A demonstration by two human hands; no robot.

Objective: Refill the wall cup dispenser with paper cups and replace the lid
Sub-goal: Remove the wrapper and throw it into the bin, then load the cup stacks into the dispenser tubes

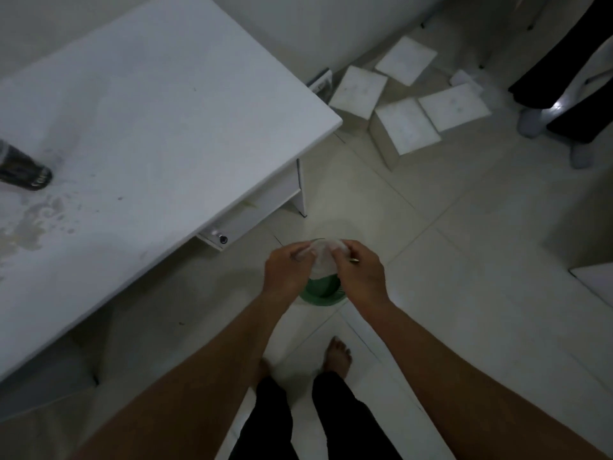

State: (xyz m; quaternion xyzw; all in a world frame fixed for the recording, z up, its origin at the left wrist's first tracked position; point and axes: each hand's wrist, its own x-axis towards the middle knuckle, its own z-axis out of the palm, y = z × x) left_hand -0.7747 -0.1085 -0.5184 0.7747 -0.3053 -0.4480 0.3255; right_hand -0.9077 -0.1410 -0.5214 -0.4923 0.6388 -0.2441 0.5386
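Both hands meet in front of me over the tiled floor. My left hand (288,273) and my right hand (360,273) pinch the top of a clear plastic sleeve (323,257) from either side. Below the sleeve, a green-rimmed paper cup stack (321,292) shows between my wrists; most of it is hidden by my hands. A small metallic object sticks out beside my right thumb. No wall dispenser or lid is in view.
A white desk (149,127) with a drawer lock fills the left, with a dark can (25,167) lying on it near a stained patch. Several white boxes (404,127) lie on the floor far right. Another person's legs (564,88) stand at top right. My bare feet are below.
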